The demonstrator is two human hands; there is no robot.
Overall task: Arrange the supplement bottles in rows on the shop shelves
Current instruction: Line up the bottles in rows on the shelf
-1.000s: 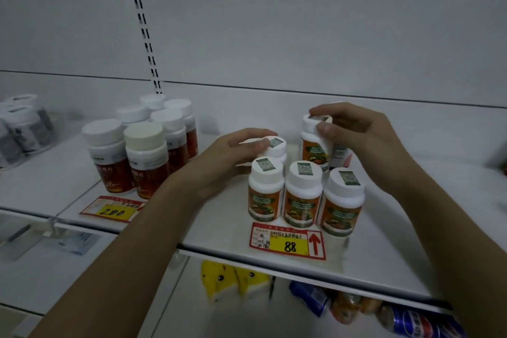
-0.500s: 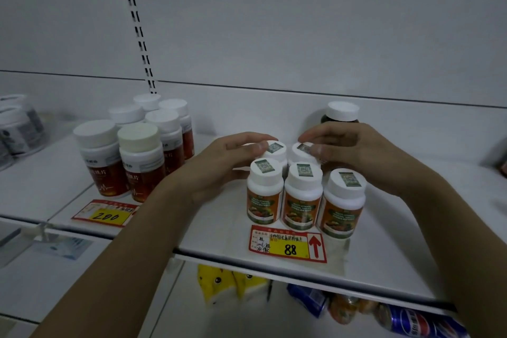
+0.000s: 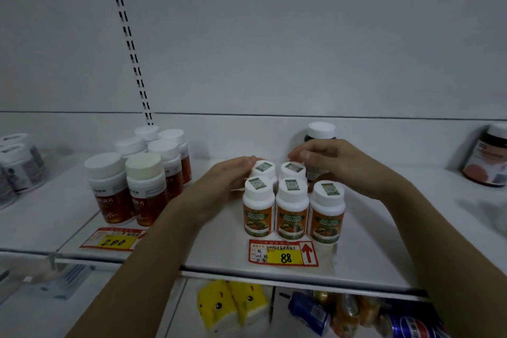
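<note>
- Left hand (image 3: 227, 184) is flat and loosely spread, palm against the left side of the orange-label bottles (image 3: 292, 208). It's not wrapped around anything, more like a fence holding the cluster square.
- Right hand (image 3: 337, 167) is curled over the far right of the cluster, fingertips pinching the cap of the far-row bottle (image 3: 292, 170) on the right. Its palm hides whatever sits below it.
- The bottles sit mid-shelf: three in the near row touching side by side, two in the far row right behind them, so there's a gap at far right.
- Handling guess: small rigid plastic bottles, probably light, with smooth sides. They should slide easily on the shelf and could tip if shoved up high. I'd grab by the cap from above, or push low on the body.
- A dark bottle with a white cap (image 3: 321, 132) stands just behind the right hand, against the back wall.
- Price tag reading 88 (image 3: 284, 253) lies just in front of the near row.
- To the left, a group of red-brown bottles (image 3: 137, 181) with a 200 tag (image 3: 112, 240).
- The shelf (image 3: 214, 244) is plain white and smooth, with a white back panel. Lighting is dim. Snack packs and cans show on the shelf below.
</note>
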